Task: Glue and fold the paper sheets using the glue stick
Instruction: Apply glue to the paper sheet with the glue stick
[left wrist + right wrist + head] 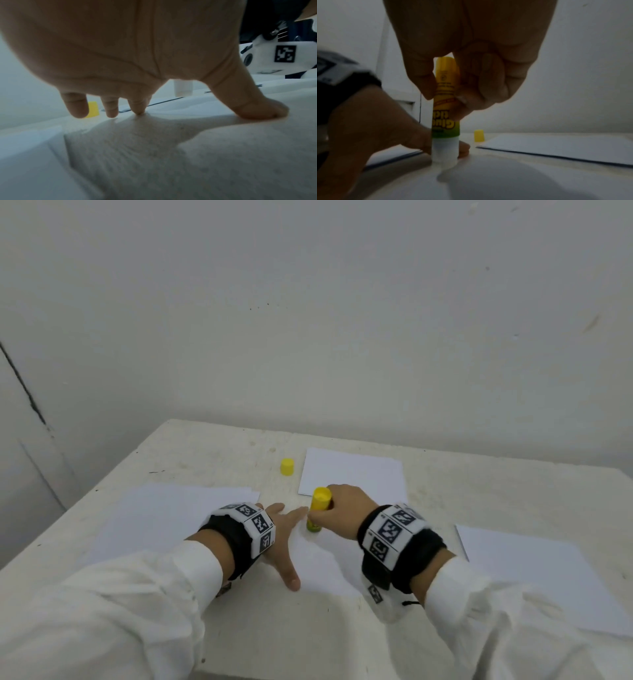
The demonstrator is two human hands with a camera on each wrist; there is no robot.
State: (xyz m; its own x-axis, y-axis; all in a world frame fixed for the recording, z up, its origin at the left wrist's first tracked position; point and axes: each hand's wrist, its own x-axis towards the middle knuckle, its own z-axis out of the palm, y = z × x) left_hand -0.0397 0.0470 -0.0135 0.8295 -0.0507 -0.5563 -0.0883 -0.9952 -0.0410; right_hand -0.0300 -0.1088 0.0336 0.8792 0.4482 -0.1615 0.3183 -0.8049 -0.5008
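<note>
- Yellow-and-green glue stick (318,510) is standing upside down, white glue end planted on the white paper sheet (329,559) right in front of the person.
- Right hand (346,510) has its thumb and fingers wrapped round the stick's upper body.
- Left hand (282,537) is just beside it, fingers spread flat, pressing the same sheet down, forefinger nearly at the stick's base.
- Small yellow plastic cap (287,467) sits off by itself further back on the off-white table (205,453).

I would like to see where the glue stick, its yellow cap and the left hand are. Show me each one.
glue stick (445,119): right wrist view, on its printed label.
yellow cap (287,467): head view, on its side wall.
left hand (281,525): head view, on its back.
</note>
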